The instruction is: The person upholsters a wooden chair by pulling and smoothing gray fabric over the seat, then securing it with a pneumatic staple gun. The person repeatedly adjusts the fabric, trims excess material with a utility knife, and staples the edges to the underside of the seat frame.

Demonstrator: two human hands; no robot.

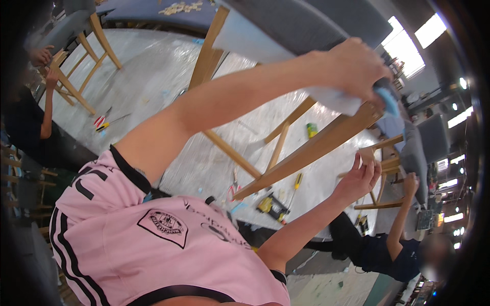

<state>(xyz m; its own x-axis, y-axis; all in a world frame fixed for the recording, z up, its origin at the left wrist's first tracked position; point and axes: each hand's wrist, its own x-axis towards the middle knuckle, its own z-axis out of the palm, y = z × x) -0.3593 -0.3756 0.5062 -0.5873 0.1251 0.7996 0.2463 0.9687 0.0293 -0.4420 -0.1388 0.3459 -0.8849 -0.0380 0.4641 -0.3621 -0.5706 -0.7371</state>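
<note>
Left hand curled at grey padded chair, grip unclear | right hand pinching flat tan piece | tapered wooden leg slanting lower-left

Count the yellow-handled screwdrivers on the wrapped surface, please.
2: one screwdriver at left, beside a red-handled tool; another screwdriver beside the power tool. The chair may hide more.

On my feed, broad tabletop sheeted in shiny, wrinkled clear film. I see blue surface beyond, along top. Grey-upholstered chair on pale wooden legs, upper left; second grey chair, right. Windows upper right, glaring white. Bright lights strung down right side. Pale floor at bottom, dark green strip beside it.
</note>
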